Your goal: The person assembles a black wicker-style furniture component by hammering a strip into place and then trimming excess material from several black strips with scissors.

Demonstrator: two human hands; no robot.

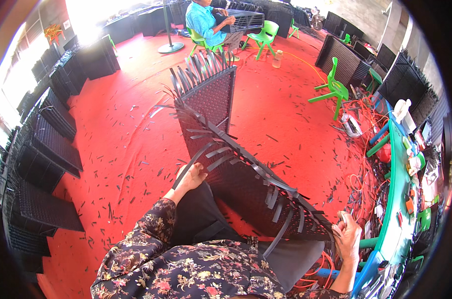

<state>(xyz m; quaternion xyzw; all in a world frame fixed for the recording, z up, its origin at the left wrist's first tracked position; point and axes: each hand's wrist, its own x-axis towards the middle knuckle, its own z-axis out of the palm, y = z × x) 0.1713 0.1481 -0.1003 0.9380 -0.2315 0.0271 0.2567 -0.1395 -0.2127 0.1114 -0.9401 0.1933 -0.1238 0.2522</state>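
Note:
A black woven panel (pixel 251 207) of plastic strips, bent at an angle, stands in front of me and leans over my lap. Loose flat strip ends stick out along its upper edge. My left hand (pixel 191 177) is closed on one long black strip (pixel 200 151), which curves up from it to the panel's edge. At the panel's right corner, my right hand (pixel 346 235) has its fingers curled in. A strip bends down beside that hand, but what the fingers hold, if anything, is hidden.
Cut strip scraps litter the red floor (pixel 131 124). Finished dark panels (pixel 52 139) line the left side. A cluttered green table (pixel 393 199) and orange cords stand at right, near a green chair (pixel 334 89). Farther off, a seated person (pixel 206 25) handles another panel.

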